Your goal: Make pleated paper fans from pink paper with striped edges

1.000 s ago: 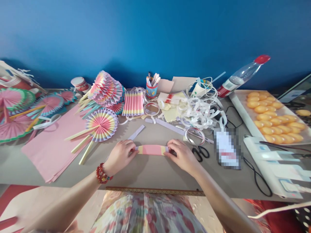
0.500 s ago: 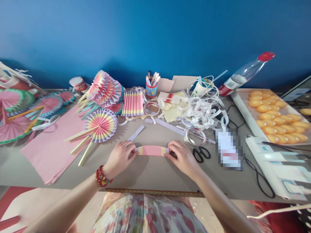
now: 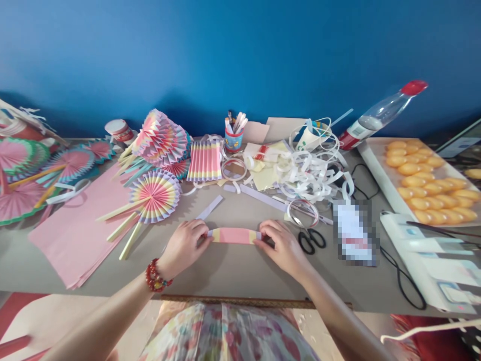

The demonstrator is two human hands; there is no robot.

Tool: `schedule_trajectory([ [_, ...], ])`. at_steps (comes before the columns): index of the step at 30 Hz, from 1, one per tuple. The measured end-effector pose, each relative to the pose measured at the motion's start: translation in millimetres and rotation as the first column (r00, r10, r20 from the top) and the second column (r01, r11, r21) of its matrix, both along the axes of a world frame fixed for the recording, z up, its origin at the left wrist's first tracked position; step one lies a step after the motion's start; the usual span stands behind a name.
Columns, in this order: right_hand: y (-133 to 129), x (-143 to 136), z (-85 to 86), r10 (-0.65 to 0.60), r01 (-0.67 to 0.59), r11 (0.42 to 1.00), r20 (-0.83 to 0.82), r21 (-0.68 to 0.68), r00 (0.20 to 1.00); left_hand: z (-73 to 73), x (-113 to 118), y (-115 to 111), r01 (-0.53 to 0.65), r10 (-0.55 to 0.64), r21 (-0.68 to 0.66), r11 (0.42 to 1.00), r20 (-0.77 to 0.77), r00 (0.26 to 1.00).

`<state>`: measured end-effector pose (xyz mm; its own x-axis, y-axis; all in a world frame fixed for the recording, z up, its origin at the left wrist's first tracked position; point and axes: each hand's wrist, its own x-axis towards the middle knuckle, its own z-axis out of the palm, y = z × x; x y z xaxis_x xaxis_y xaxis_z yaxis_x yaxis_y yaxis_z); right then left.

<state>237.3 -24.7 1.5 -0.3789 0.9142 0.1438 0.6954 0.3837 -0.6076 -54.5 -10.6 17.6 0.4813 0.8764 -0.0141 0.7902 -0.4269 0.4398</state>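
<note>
A folded paper strip (image 3: 233, 235), pink in the middle with yellow and lilac ends, lies crosswise between my hands, bowed slightly. My left hand (image 3: 188, 244) pinches its left end between thumb and fingers; a red bead bracelet is on that wrist. At the other end, my right hand (image 3: 280, 245) grips it the same way. A lilac paper strip (image 3: 210, 206) lies just behind my left hand. Black-handled scissors (image 3: 311, 241) and a roll of tape (image 3: 302, 213) are to the right of my right hand.
Round pleated paper fans (image 3: 155, 195) and pink sheets (image 3: 71, 235) lie at left. Behind are a pleated paper (image 3: 205, 159), a pen cup (image 3: 234, 140) and tangled white strips (image 3: 311, 173). At right are a leaning bottle (image 3: 379, 118), a food tray (image 3: 379, 170) and a power strip (image 3: 421, 260).
Both hands keep their hold on the folded strip, which looks slightly flatter along its top edge. The whole view has shifted very slightly.
</note>
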Motion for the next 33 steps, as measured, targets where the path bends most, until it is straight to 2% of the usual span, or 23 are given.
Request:
schedule_trajectory([
  [5, -1, -2, -0.3, -0.016, 0.016, 1.000, 0.009, 0.017, 1.000, -2.6, -1, -1, 0.001, -0.001, 0.004, 1.000, -0.004, 1.000],
  [8, -3, -3, -3.6, -0.058, 0.059, 0.997, -0.005, 0.041, 0.998, -6.6, -2, -3, -0.045, 0.044, 0.020, 0.999, 0.022, 0.999],
  [12, -8, -3, -8.2, -0.086, 0.085, 0.994, -0.001, 0.071, 0.996, -12.8, -2, -8, -0.049, 0.043, 0.094, 0.994, 0.062, 0.997],
  [17, -12, -2, -9.4, -0.049, 0.040, 0.991, 0.063, 0.124, 0.997, -17.1, -3, -9, 0.074, -0.081, 0.208, 0.975, 0.025, 0.996],
  [20, -12, -3, -6.5, -0.034, 0.019, 0.988, 0.096, 0.154, 0.995, -14.9, -4, -4, 0.223, -0.209, 0.258, 0.940, -0.082, 0.975],
  [24, -11, -4, -3.0, 0.009, -0.039, 0.980, 0.148, 0.197, 0.989, -8.1, -5, 4, 0.385, -0.346, 0.239, 0.892, -0.189, 0.919],
  [29, -9, -4, -1.3, 0.113, -0.167, 0.961, 0.239, 0.220, 0.964, -3.7, -6, 8, 0.448, -0.397, 0.182, 0.875, -0.257, 0.881],
  [33, -3, -1, 2.1, 0.143, -0.191, 0.968, 0.265, 0.163, 0.953, -1.2, -7, 13, 0.464, -0.417, 0.154, 0.872, -0.261, 0.871],
])
